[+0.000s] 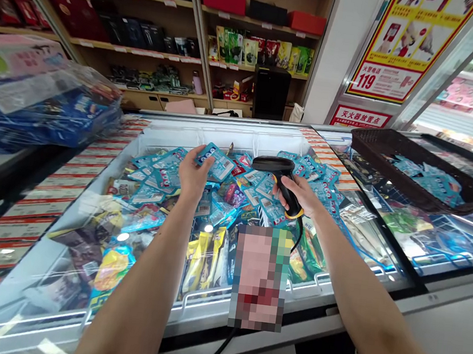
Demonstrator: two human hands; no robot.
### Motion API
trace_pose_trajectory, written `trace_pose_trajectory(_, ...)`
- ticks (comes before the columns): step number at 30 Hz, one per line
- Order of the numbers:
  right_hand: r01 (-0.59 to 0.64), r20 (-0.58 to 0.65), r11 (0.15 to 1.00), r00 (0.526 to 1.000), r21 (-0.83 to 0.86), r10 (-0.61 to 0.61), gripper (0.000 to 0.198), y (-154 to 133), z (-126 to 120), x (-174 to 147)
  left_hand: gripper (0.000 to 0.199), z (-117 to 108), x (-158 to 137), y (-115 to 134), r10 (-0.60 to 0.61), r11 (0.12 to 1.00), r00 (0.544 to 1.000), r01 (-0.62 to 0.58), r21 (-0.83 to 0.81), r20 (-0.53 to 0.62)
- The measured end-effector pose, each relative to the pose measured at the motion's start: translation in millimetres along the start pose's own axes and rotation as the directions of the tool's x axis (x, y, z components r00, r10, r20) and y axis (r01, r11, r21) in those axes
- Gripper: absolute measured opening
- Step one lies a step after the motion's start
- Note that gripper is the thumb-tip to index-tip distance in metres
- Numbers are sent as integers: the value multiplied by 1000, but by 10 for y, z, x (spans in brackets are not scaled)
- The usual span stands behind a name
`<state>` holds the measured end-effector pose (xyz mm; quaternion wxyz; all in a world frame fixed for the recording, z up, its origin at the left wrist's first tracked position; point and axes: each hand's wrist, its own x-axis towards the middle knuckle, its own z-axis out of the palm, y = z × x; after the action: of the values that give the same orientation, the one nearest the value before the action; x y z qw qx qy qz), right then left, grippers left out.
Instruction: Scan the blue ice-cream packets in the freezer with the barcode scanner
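My left hand (194, 171) pinches the edge of a blue snack packet (219, 164), whose printed side faces up. To its right, my right hand (297, 195) is wrapped round the handle of a black barcode scanner (275, 167) with yellow trim. The scanner's head points left, towards the packet, and they are apart. A black cable (298, 236) hangs from the grip. Below both hands many similar blue packets (148, 194) lie spread over the glass top of a freezer (194, 309). Yellow-wrapped ice creams (204, 259) show under the glass. A pixelated patch hides part of the freezer's front.
A brown plastic basket (377, 151) with blue packets in it stands on the freezer at the right. Large plastic-wrapped packages (34, 100) are stacked at the left. Behind are wooden shelves (148, 54) with boxes and bags. Price labels (38, 210) run along the freezer's left side.
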<state>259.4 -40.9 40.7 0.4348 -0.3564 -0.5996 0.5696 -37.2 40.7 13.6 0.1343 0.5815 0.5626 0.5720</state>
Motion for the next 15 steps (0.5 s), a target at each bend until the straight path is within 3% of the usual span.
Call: trace_pose_trajectory(15, 43, 98, 994, 995, -105, -33, 41, -104, 64, -54, 51, 1, -72, 32, 23, 995, 1000, -24, 100, 16)
